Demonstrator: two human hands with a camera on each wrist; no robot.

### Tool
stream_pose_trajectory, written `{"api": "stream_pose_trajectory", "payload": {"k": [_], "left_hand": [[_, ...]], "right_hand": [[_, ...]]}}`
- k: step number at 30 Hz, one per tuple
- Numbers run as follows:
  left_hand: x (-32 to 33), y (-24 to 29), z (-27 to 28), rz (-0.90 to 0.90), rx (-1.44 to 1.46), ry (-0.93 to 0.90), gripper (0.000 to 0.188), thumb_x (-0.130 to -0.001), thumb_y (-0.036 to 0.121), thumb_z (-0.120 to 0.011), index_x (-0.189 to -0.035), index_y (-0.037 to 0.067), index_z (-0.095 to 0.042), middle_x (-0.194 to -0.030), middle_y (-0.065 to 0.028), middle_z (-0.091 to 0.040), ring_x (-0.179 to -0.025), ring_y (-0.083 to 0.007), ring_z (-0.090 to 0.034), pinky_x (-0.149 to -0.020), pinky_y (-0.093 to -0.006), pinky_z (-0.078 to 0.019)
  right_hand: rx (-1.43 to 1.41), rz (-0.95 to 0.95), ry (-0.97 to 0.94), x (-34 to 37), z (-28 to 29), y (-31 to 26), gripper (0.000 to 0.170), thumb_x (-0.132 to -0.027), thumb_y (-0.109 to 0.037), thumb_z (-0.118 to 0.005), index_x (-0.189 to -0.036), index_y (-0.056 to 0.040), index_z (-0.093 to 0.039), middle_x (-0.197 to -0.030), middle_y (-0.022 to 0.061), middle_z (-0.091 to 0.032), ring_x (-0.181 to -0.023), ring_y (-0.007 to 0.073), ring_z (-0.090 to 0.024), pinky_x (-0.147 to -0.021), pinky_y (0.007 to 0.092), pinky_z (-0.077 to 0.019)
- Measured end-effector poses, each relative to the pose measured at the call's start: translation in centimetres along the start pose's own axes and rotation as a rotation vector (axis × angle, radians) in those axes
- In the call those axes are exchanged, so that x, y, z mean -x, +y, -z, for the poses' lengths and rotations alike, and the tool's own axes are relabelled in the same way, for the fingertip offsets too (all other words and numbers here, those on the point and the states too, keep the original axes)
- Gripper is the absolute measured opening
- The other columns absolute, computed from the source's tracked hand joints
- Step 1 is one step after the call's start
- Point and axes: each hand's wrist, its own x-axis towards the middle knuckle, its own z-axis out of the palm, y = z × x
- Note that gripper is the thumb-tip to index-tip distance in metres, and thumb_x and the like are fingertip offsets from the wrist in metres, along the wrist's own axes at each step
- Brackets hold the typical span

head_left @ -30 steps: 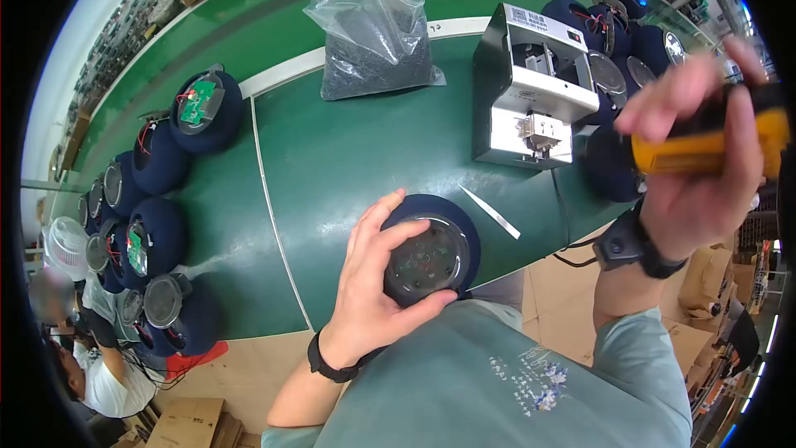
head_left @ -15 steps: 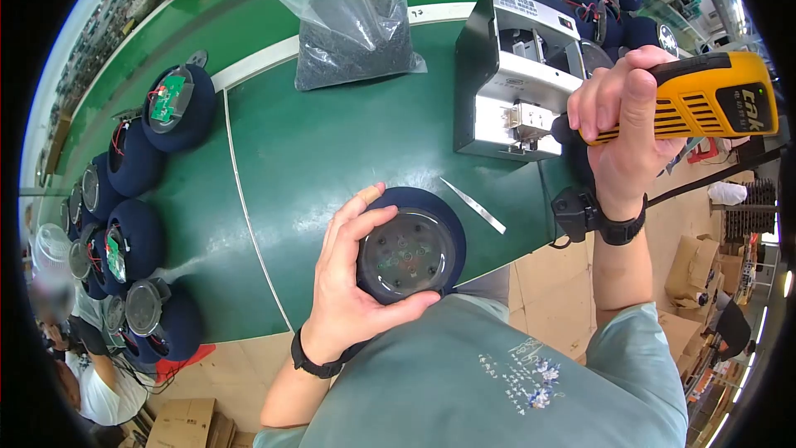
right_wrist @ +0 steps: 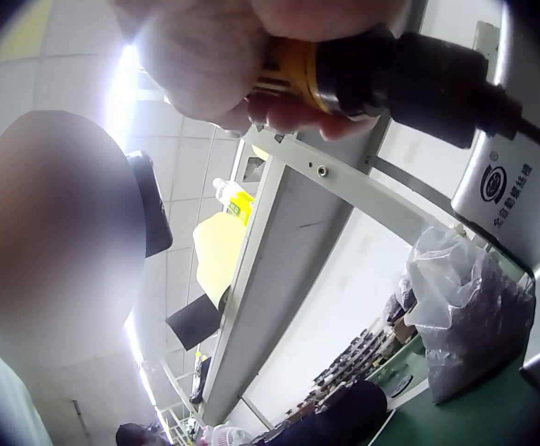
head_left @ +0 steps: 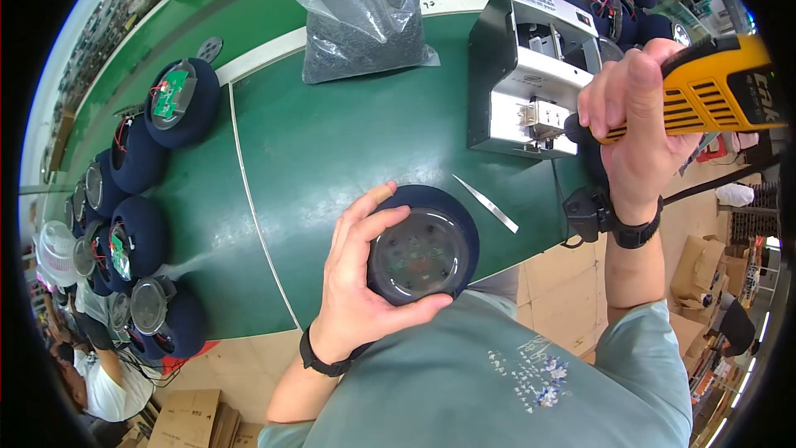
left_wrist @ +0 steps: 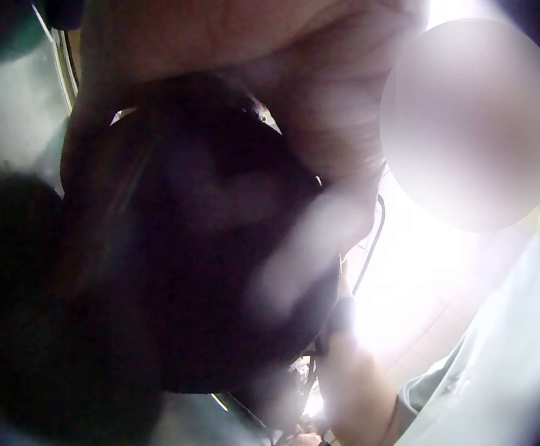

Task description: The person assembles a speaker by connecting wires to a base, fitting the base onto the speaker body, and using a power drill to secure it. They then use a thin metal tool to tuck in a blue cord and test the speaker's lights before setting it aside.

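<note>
My left hand (head_left: 352, 274) holds a round navy-blue housing (head_left: 470, 232) at the table's near edge, thumb and fingers spread around its side. A clear round cover (head_left: 421, 255) faces up on it, with dark holes around a greenish centre. My right hand (head_left: 638, 129) grips a yellow and black electric screwdriver (head_left: 705, 95), whose dark nose points left at the front block of the metal screw feeder (head_left: 506, 116). In the right wrist view the screwdriver's black nose (right_wrist: 437, 88) and thin bit reach toward the feeder. The left wrist view is mostly dark, the housing filling it.
Tweezers (head_left: 489, 206) lie right of the held housing. A clear bag of small dark pieces (head_left: 365, 41) stands at the back. Several similar navy housings (head_left: 143, 232) line the left side, others (head_left: 655, 29) sit behind the feeder. A cable (head_left: 721, 180) runs by my right wrist.
The screwdriver has swung left from beside the feeder to its front block, and stays there over the last half second. My left hand keeps holding the housing in place.
</note>
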Motion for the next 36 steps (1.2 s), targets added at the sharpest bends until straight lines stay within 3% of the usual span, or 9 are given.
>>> {"api": "stream_pose_trajectory", "payload": {"k": [5, 9, 11, 15, 16, 27, 31, 32, 36], "left_hand": [[0.2, -0.3, 0.2, -0.04, -0.058, -0.05, 0.107, -0.061, 0.031, -0.109, -0.151, 0.005, -0.058, -0.162, -0.0292, -0.049, -0.153, -0.0421, -0.051, -0.122, -0.0515, -0.048], [-0.2, 0.3, 0.0, -0.028, -0.044, 0.031, 0.097, -0.059, 0.03, -0.108, -0.144, 0.009, -0.066, -0.159, -0.0225, -0.059, -0.142, -0.0442, -0.06, -0.115, -0.0531, -0.0518], [-0.2, 0.2, 0.3, -0.078, -0.103, -0.028, 0.101, -0.058, 0.028, -0.108, -0.146, 0.006, -0.063, -0.16, -0.0301, -0.054, -0.148, -0.0422, -0.056, -0.118, -0.0513, -0.0493], [-0.2, 0.0, 0.0, -0.093, -0.096, 0.008, 0.099, -0.057, 0.026, -0.107, -0.144, 0.006, -0.064, -0.159, -0.0293, -0.056, -0.145, -0.0423, -0.058, -0.117, -0.0513, -0.0496], [-0.2, 0.0, 0.0, -0.094, -0.093, 0.012, 0.098, -0.057, 0.026, -0.107, -0.144, 0.006, -0.065, -0.159, -0.0282, -0.057, -0.144, -0.042, -0.058, -0.117, -0.0509, -0.0498], [-0.1, 0.7, 0.1, -0.043, -0.082, 0.027, 0.095, -0.057, 0.025, -0.107, -0.141, 0.009, -0.066, -0.158, -0.024, -0.059, -0.141, -0.0407, -0.061, -0.114, -0.0497, -0.0516], [-0.1, 0.6, 0.2, -0.063, -0.085, 0.031, 0.092, -0.057, 0.024, -0.106, -0.14, 0.01, -0.068, -0.157, -0.0241, -0.06, -0.14, -0.042, -0.062, -0.114, -0.0504, -0.0518], [-0.1, 0.7, 0.2, -0.081, -0.096, 0.027, 0.091, -0.057, 0.024, -0.106, -0.139, 0.011, -0.068, -0.157, -0.0241, -0.06, -0.139, -0.0423, -0.062, -0.114, -0.0505, -0.0518], [0.0, 0.6, 0.1, -0.084, -0.101, 0.027, 0.089, -0.057, 0.023, -0.105, -0.138, 0.012, -0.069, -0.158, -0.0241, -0.06, -0.139, -0.0428, -0.062, -0.115, -0.0509, -0.0515]], "right_hand": [[0.078, -0.036, 0.012, -0.4, -0.5, -0.4, 0.015, -0.111, -0.012, -0.073, -0.119, -0.0015, -0.067, -0.066, -0.0008, -0.056, -0.05, 0.0098, -0.054, -0.05, 0.0288, -0.0457], [-0.247, -0.195, -0.055, 2.2, -2.6, -4.3, 0.053, -0.123, -0.039, -0.046, -0.161, -0.0023, -0.046, -0.072, -0.0035, -0.045, -0.052, 0.0087, -0.045, -0.05, 0.0287, -0.044], [-0.399, -0.128, -0.136, 2.9, -3.8, -5.7, 0.056, -0.122, -0.04, -0.047, -0.162, -0.0021, -0.045, -0.073, -0.003, -0.049, -0.052, 0.0081, -0.048, -0.05, 0.0291, -0.0466], [-0.349, -0.144, -0.459, 3.4, -3.7, -7.5, 0.067, -0.106, -0.038, -0.08, -0.154, -0.0099, -0.043, -0.073, 0.0015, -0.066, -0.054, 0.0152, -0.067, -0.055, 0.0308, -0.0624], [-0.372, -0.168, -0.317, 4.5, -4.6, -7.7, 0.06, -0.103, -0.033, -0.085, -0.144, -0.0134, -0.045, -0.073, 0.0029, -0.069, -0.053, 0.0167, -0.069, -0.055, 0.0336, -0.064], [-0.204, -0.063, -0.55, 5.6, -5.6, -8.0, 0.068, -0.098, -0.05, -0.086, -0.142, -0.0147, -0.048, -0.072, 0.0035, -0.069, -0.053, 0.0161, -0.067, -0.051, 0.0315, -0.062], [-0.226, -0.085, -0.504, 5.1, -6.0, -8.5, 0.063, -0.101, -0.048, -0.084, -0.14, -0.0131, -0.049, -0.071, 0.0017, -0.069, -0.053, 0.0132, -0.067, -0.05, 0.0295, -0.062], [-0.434, -0.107, -0.477, 5.1, -5.3, -8.1, 0.073, -0.085, 0.004, -0.089, -0.14, -0.0209, -0.048, -0.079, 0.0097, -0.071, -0.064, 0.0321, -0.071, -0.062, 0.0515, -0.0655], [-0.285, -0.241, -0.685, 2.1, -3.6, -9.9, 0.079, -0.083, 0.006, -0.088, -0.143, -0.0226, -0.047, -0.082, 0.0101, -0.072, -0.065, 0.03, -0.072, -0.063, 0.0495, -0.0669]]}}
